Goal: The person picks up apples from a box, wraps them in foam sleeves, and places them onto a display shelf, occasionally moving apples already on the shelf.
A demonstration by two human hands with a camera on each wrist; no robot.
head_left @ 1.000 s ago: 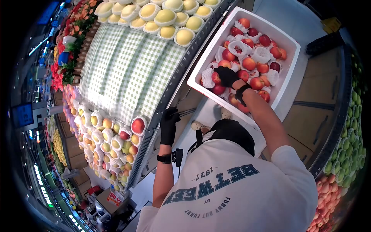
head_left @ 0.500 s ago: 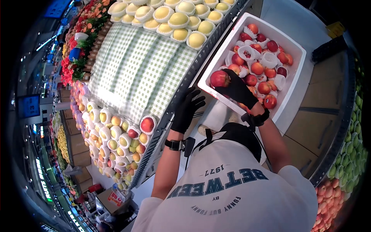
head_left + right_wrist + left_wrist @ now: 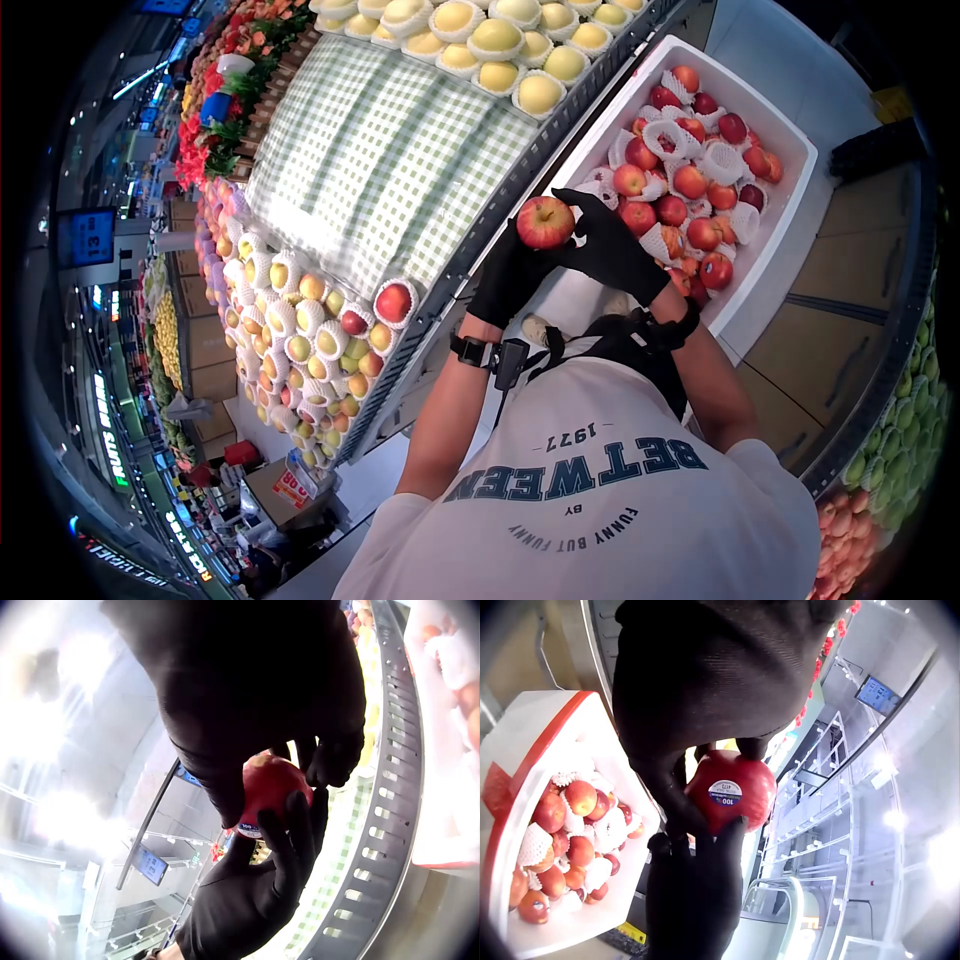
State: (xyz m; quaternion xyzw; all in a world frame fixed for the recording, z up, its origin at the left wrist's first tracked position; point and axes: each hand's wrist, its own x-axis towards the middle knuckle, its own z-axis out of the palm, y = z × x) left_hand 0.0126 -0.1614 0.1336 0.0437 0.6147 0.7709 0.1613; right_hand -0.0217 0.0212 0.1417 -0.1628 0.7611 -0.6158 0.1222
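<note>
A red apple (image 3: pixel 546 222) with yellow streaks is held between both black-gloved hands, beside the display rail. My left hand (image 3: pixel 503 278) grips it from below, its fingers curled up against the skin in the right wrist view. From the other side my right hand (image 3: pixel 612 245) holds the same apple between thumb and fingers. A round sticker (image 3: pixel 725 793) shows on the apple in the left wrist view. To the right stands a white foam box (image 3: pixel 790 215), holding many red apples (image 3: pixel 690 181) and loose white foam nets (image 3: pixel 722 162).
Green-checked cloth (image 3: pixel 390 160) covers part of the sloping display on the left, bordered by a dark slotted rail (image 3: pixel 480 255). Yellow fruit (image 3: pixel 497 40) in nets lies above the cloth, mixed netted fruit (image 3: pixel 310 340) below. Wooden cabinets (image 3: pixel 815 350) stand right of the box.
My right hand has lifted an apple out of the foam box and carried it left. My left hand has come up from the rail to grip that apple too.
</note>
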